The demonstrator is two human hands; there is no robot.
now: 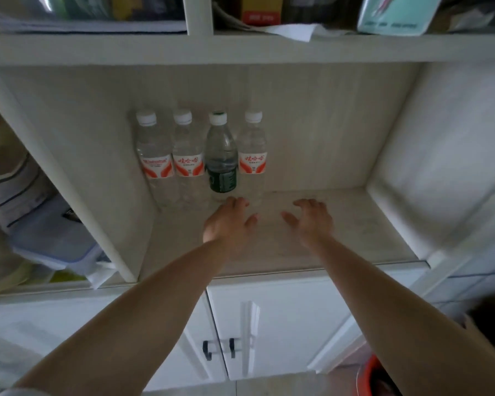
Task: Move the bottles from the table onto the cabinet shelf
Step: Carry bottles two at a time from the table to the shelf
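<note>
We've got four bottles standing upright in a row at the back left of the cabinet shelf (pixel 340 224): three red-label bottles (pixel 187 164) and one green-label bottle (pixel 222 167) third from the left, all just beside each other. Our left hand (pixel 229 224) and right hand (pixel 312 221) hover low over the shelf with fingers loosely spread, holding nothing. Left fingertips look right at the green bottle's base, though it's too blurry to say if they touch.
</note>
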